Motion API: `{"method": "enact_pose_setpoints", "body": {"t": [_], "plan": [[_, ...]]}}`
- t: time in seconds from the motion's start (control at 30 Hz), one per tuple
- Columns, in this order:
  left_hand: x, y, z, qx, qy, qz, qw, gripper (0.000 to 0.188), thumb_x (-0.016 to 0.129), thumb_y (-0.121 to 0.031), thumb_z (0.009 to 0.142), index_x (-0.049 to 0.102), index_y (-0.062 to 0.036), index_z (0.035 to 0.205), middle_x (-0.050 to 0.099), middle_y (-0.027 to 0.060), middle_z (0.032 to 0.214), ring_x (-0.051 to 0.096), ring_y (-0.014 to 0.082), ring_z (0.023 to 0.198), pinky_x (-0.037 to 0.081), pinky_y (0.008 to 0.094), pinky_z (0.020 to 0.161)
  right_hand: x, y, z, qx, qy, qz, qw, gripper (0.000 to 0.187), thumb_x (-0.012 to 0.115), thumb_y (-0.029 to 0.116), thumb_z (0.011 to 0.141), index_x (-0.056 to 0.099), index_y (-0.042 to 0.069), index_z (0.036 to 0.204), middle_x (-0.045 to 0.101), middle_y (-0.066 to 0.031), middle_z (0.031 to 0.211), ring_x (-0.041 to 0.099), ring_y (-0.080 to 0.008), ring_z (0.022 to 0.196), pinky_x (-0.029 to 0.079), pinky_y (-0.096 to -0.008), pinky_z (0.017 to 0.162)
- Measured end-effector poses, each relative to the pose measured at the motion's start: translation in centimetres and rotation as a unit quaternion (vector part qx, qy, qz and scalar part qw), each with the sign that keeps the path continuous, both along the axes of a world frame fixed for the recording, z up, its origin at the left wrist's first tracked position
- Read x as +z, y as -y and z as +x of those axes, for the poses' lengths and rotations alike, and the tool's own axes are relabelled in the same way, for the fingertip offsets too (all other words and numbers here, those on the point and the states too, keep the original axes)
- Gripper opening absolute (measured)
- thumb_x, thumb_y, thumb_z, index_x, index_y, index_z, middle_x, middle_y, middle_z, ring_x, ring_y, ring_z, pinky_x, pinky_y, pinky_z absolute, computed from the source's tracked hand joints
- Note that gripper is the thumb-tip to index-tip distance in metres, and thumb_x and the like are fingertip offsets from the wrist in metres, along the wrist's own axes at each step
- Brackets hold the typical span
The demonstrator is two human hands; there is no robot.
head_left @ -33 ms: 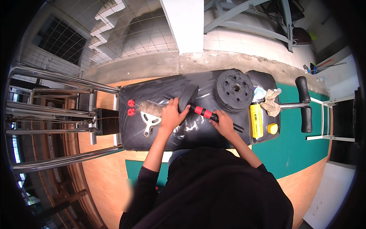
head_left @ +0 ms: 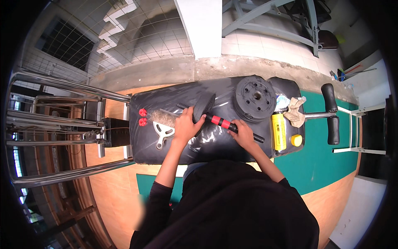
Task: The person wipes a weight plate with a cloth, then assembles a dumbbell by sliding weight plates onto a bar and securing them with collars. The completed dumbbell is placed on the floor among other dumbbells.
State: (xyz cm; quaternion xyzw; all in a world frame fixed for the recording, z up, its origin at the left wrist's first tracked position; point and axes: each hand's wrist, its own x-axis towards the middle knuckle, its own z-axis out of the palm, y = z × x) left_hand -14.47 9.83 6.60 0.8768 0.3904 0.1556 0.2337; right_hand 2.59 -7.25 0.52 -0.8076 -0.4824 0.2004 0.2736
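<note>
With the left hand clenched on the black plate and right hand gripping the red-handled dumbbell bar on the black padded desk, a slipped plate could pinch fingers.

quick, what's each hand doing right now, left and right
Left hand: closed on the black weight plate on the dumbbell bar.
Right hand: closed around the bar's red-and-black grip.

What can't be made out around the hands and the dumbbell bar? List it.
Head view only:
- Bar: part under the right hand is hidden.
- Left hand: palm grip hidden by its own back; it touches a black plate.
- Wire brush: bristles blurred.
- Rag: hides whatever lies beneath it.
</note>
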Motion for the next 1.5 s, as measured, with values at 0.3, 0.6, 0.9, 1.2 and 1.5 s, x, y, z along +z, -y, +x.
{"method": "enact_pose_setpoints", "body": {"t": [0.3, 0.6, 0.9, 1.2, 1.5], "plan": [[-1.2, 0.0, -1.2, -0.005, 0.035, 0.003, 0.999, 0.059, 0.072, -0.036, 0.074, 0.052, 0.0016, 0.114, 0.057, 0.019, 0.098, 0.059, 0.0407, 0.087, 0.048, 0.0447, 0.074, -3.1, -0.3, 1.1, 0.012, -0.028, 0.013, 0.999, 0.036, 0.074, 0.027, 0.074, 0.058, 0.01, 0.102, 0.057, -0.0119, 0.086, 0.059, -0.0337, 0.083, 0.047, -0.0434, 0.069], [0.1, 2.0, 0.4, 0.003, 0.026, -0.075, 0.997, 0.068, 0.074, -0.045, 0.072, 0.05, 0.0007, 0.118, 0.054, 0.0163, 0.107, 0.057, 0.034, 0.097, 0.047, 0.0405, 0.08, -5.8, 0.9, 1.5, -0.002, -0.001, 0.0, 1.0, 0.038, 0.072, 0.033, 0.076, 0.058, 0.006, 0.099, 0.062, -0.0132, 0.09, 0.061, -0.0327, 0.085, 0.048, -0.04, 0.075], [0.3, 0.1, 0.7, 0.001, 0.018, -0.077, 0.997, 0.06, 0.068, -0.05, 0.077, 0.057, 0.0008, 0.106, 0.056, 0.015, 0.095, 0.059, 0.0317, 0.09, 0.048, 0.0385, 0.074, -5.9, 0.9, 1.3, 0.011, 0.079, -0.028, 0.996, 0.049, 0.073, 0.035, 0.073, 0.053, 0.009, 0.109, 0.059, -0.0098, 0.095, 0.059, -0.0292, 0.091, 0.044, -0.0402, 0.078], [-0.7, 0.2, 1.1, 0.022, 0.041, -0.1, 0.994, 0.061, 0.063, -0.05, 0.081, 0.056, 0.0052, 0.106, 0.057, 0.0208, 0.101, 0.058, 0.0375, 0.095, 0.046, 0.0415, 0.08, -2.1, 2.3, 1.4, 0.012, 0.127, 0.015, 0.992, 0.054, 0.074, 0.036, 0.071, 0.053, 0.008, 0.112, 0.054, -0.0084, 0.097, 0.053, -0.0265, 0.094, 0.041, -0.0376, 0.078], [-0.7, 0.5, 1.1, 0.029, 0.045, -0.09, 0.994, 0.059, 0.064, -0.05, 0.08, 0.056, 0.003, 0.107, 0.057, 0.0187, 0.1, 0.058, 0.0349, 0.094, 0.047, 0.0411, 0.079, 1.4, -2.2, 7.8, -0.076, 0.198, 0.086, 0.973, 0.063, 0.074, 0.032, 0.07, 0.048, 0.002, 0.119, 0.05, -0.0143, 0.109, 0.046, -0.0304, 0.103, 0.039, -0.0425, 0.084]]}}
